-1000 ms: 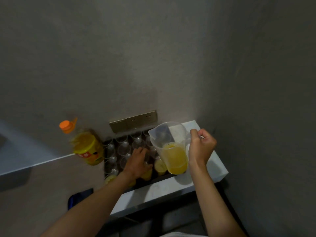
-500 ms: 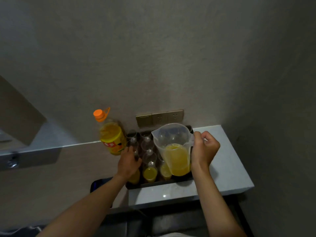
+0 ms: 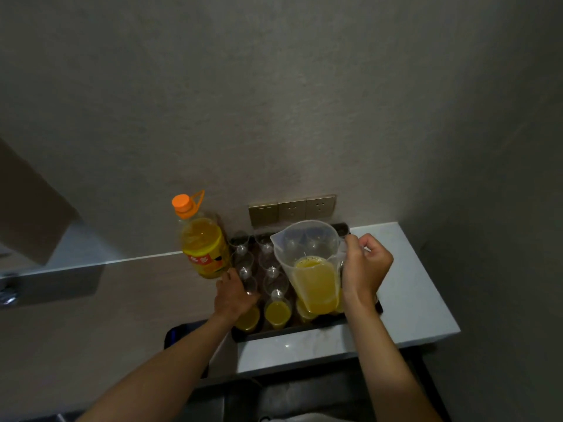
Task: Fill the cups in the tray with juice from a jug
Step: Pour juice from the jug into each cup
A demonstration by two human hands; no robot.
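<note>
Nearest, the left hand (image 3: 233, 295) rests curled round a clear cup in the tray (image 3: 292, 329) on the white bench (image 3: 417, 287); the right hand (image 3: 367, 268) grips the handle of the jug (image 3: 310, 263), held upright above the front cups (image 3: 276, 312), which already hold juice. Behind stand empty cups (image 3: 243, 260) and a juice bottle (image 3: 202, 246). Tipping too quickly could splash juice over these light, crowded cups

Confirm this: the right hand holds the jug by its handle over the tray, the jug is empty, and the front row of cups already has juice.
One thing is off: the jug is not empty. The head view shows it roughly half full of yellow juice. The rest stands: the right hand grips its handle over the tray, and the front row of cups already holds juice.
</note>
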